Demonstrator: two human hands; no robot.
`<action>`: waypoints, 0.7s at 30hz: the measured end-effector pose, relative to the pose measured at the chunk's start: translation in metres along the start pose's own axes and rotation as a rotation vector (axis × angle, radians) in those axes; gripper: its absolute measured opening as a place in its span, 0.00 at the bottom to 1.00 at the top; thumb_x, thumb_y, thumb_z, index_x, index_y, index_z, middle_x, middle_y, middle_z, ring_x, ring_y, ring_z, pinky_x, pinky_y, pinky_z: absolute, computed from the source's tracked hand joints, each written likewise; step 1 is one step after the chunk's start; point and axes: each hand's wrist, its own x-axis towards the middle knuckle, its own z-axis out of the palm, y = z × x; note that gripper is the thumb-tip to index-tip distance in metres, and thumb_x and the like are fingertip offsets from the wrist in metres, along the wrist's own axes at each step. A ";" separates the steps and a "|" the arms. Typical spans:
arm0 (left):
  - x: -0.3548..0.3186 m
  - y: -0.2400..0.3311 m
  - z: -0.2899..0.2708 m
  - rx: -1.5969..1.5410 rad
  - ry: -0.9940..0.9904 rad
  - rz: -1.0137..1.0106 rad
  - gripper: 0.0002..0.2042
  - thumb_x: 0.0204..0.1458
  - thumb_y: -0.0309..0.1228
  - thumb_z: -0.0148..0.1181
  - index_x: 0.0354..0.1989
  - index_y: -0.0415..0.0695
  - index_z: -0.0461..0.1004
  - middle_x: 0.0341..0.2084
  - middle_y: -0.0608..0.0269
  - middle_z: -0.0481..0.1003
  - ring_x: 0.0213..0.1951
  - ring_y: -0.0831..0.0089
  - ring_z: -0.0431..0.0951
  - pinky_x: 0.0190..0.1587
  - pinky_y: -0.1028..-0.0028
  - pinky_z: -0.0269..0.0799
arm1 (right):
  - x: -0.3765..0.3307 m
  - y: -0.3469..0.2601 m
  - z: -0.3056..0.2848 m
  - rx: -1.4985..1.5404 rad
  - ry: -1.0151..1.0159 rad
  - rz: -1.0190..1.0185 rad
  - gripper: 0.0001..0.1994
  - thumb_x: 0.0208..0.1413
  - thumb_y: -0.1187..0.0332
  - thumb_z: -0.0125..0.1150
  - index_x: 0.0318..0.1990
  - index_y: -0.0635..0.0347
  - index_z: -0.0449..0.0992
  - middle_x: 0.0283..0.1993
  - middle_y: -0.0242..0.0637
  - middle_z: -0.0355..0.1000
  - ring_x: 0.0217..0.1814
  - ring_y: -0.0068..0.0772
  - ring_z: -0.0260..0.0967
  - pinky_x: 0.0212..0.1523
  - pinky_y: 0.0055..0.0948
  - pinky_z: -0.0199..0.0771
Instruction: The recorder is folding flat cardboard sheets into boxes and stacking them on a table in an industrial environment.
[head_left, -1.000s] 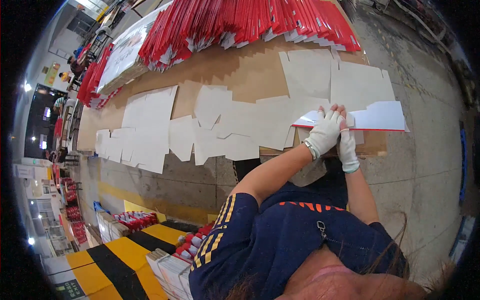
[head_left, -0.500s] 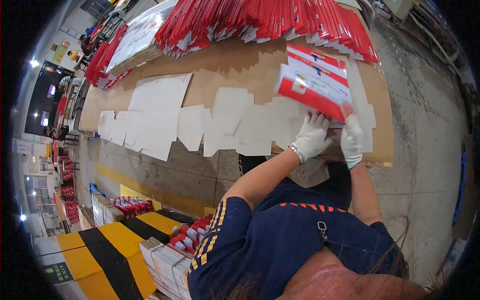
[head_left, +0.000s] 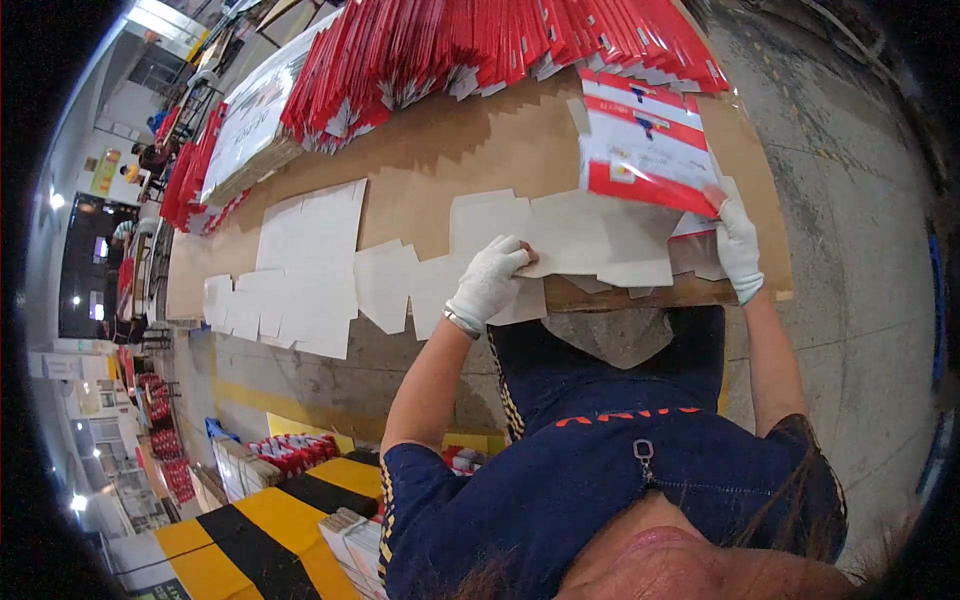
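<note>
My left hand (head_left: 490, 283), in a white glove with a bare fingertip, is closed on the left end of a white cardboard blank (head_left: 600, 235) near the table's front edge. My right hand (head_left: 738, 245), gloved likewise, pinches the lower right corner of a red-and-white printed flat carton (head_left: 650, 150). That carton is tilted above the table and covers part of the blanks beneath it. Another printed piece shows just behind it. More white blanks (head_left: 312, 235) lie overlapping to the left, plain side up.
A long row of red-and-white folded cartons (head_left: 440, 50) stands packed along the table's far side. Left of it lies a stack of white printed sheets (head_left: 250, 130). Brown board (head_left: 480, 150) covers the table. A yellow-and-black striped barrier (head_left: 270, 520) stands at lower left.
My left hand has moved left, away from the right hand, and now grips a white blank. My right hand has shifted slightly right with the printed carton, which has swung flatter.
</note>
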 end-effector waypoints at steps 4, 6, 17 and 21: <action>0.004 -0.017 0.007 -0.320 0.007 -0.210 0.09 0.42 0.22 0.57 0.34 0.43 0.77 0.31 0.59 0.73 0.37 0.59 0.74 0.41 0.66 0.71 | -0.008 0.004 0.004 -0.179 -0.137 -0.039 0.30 0.45 0.89 0.42 0.58 0.59 0.68 0.59 0.43 0.67 0.64 0.36 0.61 0.64 0.28 0.56; 0.008 -0.022 0.017 -0.355 0.146 -0.247 0.08 0.42 0.23 0.57 0.33 0.42 0.77 0.29 0.58 0.73 0.35 0.59 0.74 0.39 0.65 0.71 | -0.007 -0.010 0.004 0.017 -0.003 0.165 0.30 0.45 0.89 0.42 0.59 0.58 0.66 0.59 0.46 0.66 0.62 0.42 0.63 0.64 0.30 0.57; 0.034 0.005 0.049 0.385 0.120 -0.192 0.30 0.48 0.45 0.57 0.58 0.43 0.62 0.57 0.52 0.61 0.60 0.51 0.57 0.59 0.50 0.51 | -0.001 -0.053 0.030 -0.497 -0.564 -0.322 0.31 0.45 0.72 0.55 0.62 0.53 0.61 0.67 0.42 0.56 0.71 0.46 0.47 0.68 0.50 0.44; 0.014 0.005 0.025 0.401 -0.087 -0.235 0.44 0.48 0.59 0.52 0.67 0.43 0.47 0.67 0.50 0.46 0.69 0.50 0.40 0.66 0.47 0.33 | 0.003 -0.061 0.061 -0.474 -0.621 -0.398 0.29 0.49 0.58 0.58 0.61 0.47 0.63 0.67 0.35 0.55 0.71 0.40 0.47 0.68 0.54 0.41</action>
